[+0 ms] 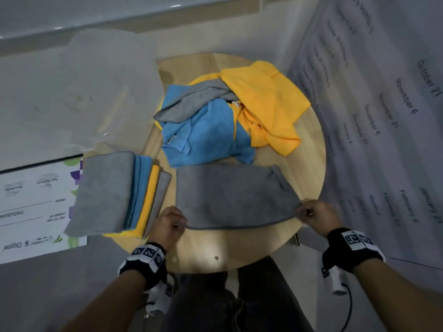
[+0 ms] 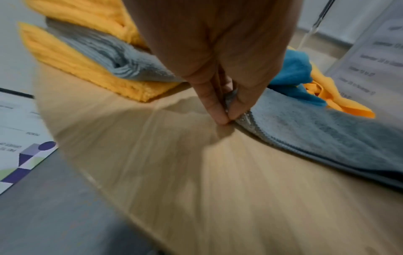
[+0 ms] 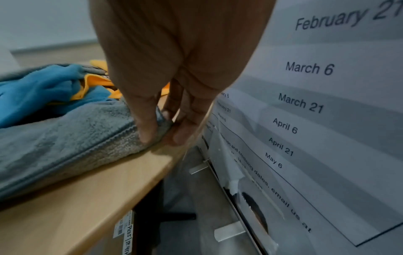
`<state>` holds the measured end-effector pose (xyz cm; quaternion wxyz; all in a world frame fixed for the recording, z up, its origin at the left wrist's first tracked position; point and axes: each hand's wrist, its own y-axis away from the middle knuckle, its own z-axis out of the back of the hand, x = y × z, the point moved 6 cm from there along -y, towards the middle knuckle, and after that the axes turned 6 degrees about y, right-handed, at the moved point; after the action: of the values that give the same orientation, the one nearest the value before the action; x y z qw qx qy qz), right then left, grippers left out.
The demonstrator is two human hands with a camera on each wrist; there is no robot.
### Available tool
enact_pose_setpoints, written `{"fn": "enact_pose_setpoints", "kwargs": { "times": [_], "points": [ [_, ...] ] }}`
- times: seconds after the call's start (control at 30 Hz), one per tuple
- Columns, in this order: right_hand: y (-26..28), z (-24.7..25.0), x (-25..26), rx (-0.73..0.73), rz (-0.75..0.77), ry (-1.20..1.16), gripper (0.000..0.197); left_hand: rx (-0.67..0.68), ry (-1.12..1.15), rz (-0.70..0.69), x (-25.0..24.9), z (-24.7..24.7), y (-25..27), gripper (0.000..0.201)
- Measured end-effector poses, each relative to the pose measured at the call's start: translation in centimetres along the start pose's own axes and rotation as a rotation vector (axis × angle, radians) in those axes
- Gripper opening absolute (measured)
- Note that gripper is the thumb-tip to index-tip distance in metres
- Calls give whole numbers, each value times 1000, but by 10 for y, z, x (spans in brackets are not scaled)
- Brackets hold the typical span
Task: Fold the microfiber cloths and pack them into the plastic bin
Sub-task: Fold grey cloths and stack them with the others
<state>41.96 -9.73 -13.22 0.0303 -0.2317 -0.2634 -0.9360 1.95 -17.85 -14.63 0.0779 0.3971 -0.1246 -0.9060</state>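
Observation:
A grey microfiber cloth [image 1: 236, 195] lies folded in half on the round wooden table [image 1: 242, 245]. My left hand [image 1: 178, 222] pinches its near left corner [image 2: 242, 119] between thumb and fingers. At the table's right edge my right hand [image 1: 303, 212] pinches the near right corner [image 3: 161, 131]. A stack of folded cloths [image 1: 115, 195], grey, blue and yellow, sits at the table's left. Behind the grey cloth a loose heap of blue [image 1: 206, 130], grey [image 1: 191, 101] and yellow cloths [image 1: 266, 101] covers the far half. The clear plastic bin [image 1: 96, 89] stands at the back left.
A printed sheet with purple shapes [image 1: 36, 207] lies left of the table. A large board printed with dates [image 1: 383, 116] stands close along the right, near my right hand. The table's near part [image 2: 174, 172] is bare wood. My legs [image 1: 227, 303] are below the table's front edge.

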Motion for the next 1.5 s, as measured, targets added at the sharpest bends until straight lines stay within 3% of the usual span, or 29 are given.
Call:
{"fn": "enact_pose_setpoints", "kwargs": {
  "times": [0.13,0.17,0.27,0.37,0.43,0.53,0.6,0.7,0.8,0.87,0.93,1.13,1.2,1.33,1.5],
  "points": [
    [4,-1,-6,235,-1,142,18,98,-27,7,-2,1,14,17],
    [0,8,-3,235,-7,215,23,92,-65,16,-8,4,14,10],
    [-26,41,16,63,10,310,31,-64,-251,148,-25,20,5,41],
    [-55,55,45,21,71,238,51,-167,-250,113,-53,20,-26,46],
    [-65,49,59,202,78,255,55,-109,-217,53,-62,6,-46,48],
    [-58,27,61,596,55,507,41,79,-281,55,-59,-19,-61,40],
    [-53,26,53,675,-2,596,37,131,-355,35,-59,-29,-62,41],
    [-66,35,55,570,9,540,37,46,-410,15,-65,-29,-61,42],
    [-97,49,67,150,57,336,36,-13,-413,12,-74,-28,-68,53],
    [-109,44,72,18,50,249,27,48,-458,100,-72,-32,-72,65],
    [-117,31,71,12,22,247,25,93,-473,183,-68,-33,-74,69],
    [-128,29,64,1,-48,103,31,104,-477,210,-67,-34,-74,70],
    [-127,35,55,7,-125,-120,38,102,-456,220,-67,-33,-75,70],
    [-114,41,19,-10,-445,-789,34,107,-437,240,-67,-33,-75,70],
    [-110,42,-3,-78,-449,-950,14,108,-445,236,-67,-32,-77,71]
  ]
}}
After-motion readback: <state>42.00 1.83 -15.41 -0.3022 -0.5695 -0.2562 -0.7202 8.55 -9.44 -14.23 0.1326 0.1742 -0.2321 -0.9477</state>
